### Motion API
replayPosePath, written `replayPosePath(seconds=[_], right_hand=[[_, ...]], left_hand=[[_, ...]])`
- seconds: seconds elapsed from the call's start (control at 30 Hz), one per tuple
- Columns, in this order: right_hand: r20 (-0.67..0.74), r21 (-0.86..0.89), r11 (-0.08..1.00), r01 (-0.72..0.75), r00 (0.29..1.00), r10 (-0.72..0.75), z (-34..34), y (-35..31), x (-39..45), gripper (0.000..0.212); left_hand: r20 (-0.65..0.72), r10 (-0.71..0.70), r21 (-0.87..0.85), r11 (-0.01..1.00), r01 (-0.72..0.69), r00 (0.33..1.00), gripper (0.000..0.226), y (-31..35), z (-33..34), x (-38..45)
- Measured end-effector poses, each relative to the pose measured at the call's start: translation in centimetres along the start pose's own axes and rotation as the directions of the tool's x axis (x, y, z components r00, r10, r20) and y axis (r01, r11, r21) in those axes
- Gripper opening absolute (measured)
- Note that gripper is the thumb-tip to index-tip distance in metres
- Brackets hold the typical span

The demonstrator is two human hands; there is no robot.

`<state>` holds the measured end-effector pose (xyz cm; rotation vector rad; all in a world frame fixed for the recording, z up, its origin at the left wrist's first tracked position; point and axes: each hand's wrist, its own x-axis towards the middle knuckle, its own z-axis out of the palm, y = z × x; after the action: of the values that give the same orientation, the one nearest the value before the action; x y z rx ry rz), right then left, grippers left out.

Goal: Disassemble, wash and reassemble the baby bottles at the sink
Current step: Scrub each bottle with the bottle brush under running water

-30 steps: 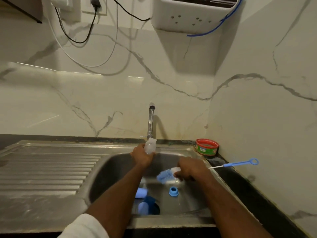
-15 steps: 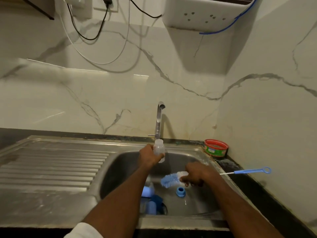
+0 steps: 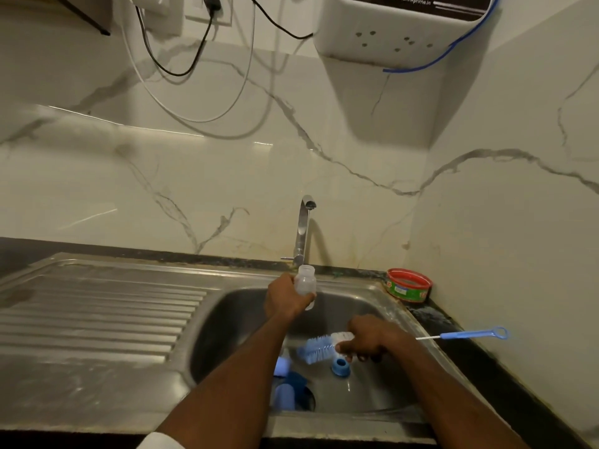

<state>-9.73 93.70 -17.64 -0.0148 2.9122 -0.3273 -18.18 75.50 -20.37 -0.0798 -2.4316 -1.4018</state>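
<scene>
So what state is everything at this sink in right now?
Bottle: open-topped, no cap, upright, held by left hand below the tap.
Tap: no water stream visible.
Bottle brush: outside the bottle, gripped by right hand over the basin.
Blue ring: loose on the sink floor.
Red-rimmed tub: lidless, on the counter corner.
Plug: in its wall socket.

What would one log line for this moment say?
left hand: holds bottle upright under tap | right hand: grips bottle brush over sink | blue ring: in basin
</scene>
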Motion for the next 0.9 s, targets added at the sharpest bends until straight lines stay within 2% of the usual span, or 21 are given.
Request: replayPosePath(seconds=[0.43, 0.6, 0.73, 0.9], right_hand=[[-0.003, 0.015, 1.0, 0.011, 1.0, -0.011, 0.0, -0.1, 1.1, 0.037], [-0.024, -0.042, 0.998, 0.045, 0.999, -0.046, -0.7, -0.8, 0.4, 0.028], [-0.019, -0.036, 0.998, 0.06, 0.998, -0.061, 0.3, -1.5, 0.1, 0.027], [-0.011, 0.003, 0.995, 0.096, 0.995, -0.096, 0.0, -1.6, -0.7, 0.03]], left_hand=[[0.041, 0.007, -0.049, 0.999, -0.005, 0.999, 0.054, 0.2, 1.0, 0.5], [0.068, -0.017, -0.048, 0.999, 0.021, 0.998, 0.051, 0.6, -0.2, -0.2], [0.017, -0.072, -0.065, 0.995, 0.073, 0.997, 0.049, 0.4, -1.7, 0.0], [-0.009, -0.071, 0.016, 0.997, 0.071, 0.997, 0.05, -0.3, -1.9, -0.1]])
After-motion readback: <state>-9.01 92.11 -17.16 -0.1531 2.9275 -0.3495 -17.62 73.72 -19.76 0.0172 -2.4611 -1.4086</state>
